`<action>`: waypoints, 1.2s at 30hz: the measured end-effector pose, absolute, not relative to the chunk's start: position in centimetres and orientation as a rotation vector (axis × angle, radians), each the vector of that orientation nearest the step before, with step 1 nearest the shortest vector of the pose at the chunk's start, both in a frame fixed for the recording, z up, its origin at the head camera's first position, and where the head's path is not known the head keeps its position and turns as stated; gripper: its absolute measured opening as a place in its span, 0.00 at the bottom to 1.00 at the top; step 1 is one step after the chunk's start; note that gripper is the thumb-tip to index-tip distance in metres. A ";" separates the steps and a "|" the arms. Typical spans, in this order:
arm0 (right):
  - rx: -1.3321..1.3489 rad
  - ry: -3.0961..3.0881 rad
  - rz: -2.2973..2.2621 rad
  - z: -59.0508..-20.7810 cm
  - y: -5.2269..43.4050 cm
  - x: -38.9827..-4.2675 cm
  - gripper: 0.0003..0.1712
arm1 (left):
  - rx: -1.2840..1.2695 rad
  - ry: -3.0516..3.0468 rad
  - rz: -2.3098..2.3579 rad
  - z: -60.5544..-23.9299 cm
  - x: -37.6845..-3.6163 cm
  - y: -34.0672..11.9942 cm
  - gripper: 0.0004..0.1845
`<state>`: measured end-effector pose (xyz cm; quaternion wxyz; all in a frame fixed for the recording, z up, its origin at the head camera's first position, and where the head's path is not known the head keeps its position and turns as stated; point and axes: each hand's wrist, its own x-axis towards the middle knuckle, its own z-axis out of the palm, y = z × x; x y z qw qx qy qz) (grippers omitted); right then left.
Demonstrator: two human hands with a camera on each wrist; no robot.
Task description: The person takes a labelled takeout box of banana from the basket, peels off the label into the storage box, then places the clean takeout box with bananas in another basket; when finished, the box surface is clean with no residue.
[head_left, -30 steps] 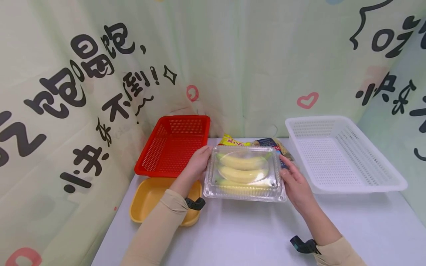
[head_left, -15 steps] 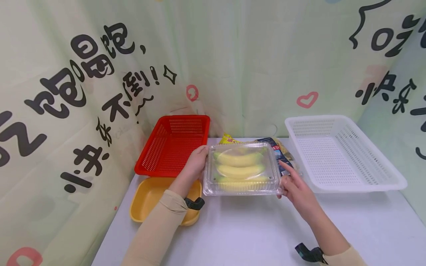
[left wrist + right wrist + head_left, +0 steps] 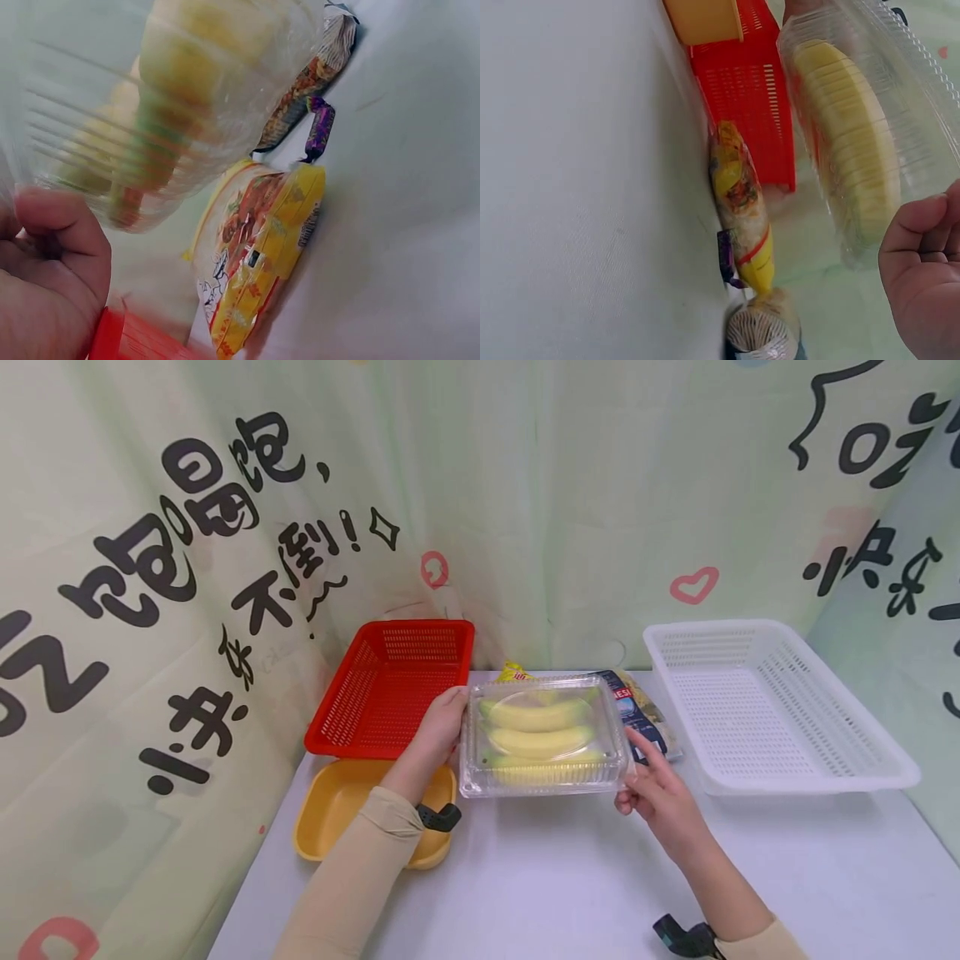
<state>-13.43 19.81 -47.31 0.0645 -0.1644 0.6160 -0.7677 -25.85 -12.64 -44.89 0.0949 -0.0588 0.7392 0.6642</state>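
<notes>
A clear clamshell box with three bananas inside is held tilted above the white table. My left hand grips its left edge, the thumb curled on the rim. My right hand is at the box's front right corner. Its index finger lies straight along the right edge and the thumb sits just below the corner. Whether the thumb presses the plastic is unclear. In the wrist views the box hangs over snack packets.
Behind the box lie a yellow snack packet, a small purple sweet and a dark packet. A red basket stands back left, a yellow tray in front of it, and a white basket at the right. A printed curtain closes the back.
The box has risen slightly and shifted left and away. My right hand slid from the box's right side down to its front right corner. The left hand kept its grip.
</notes>
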 end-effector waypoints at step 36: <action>-0.572 1.619 -2.462 -47.0 20.4 -14.5 0.30 | 0.092 2.024 1.762 -44.0 -28.3 -14.3 0.26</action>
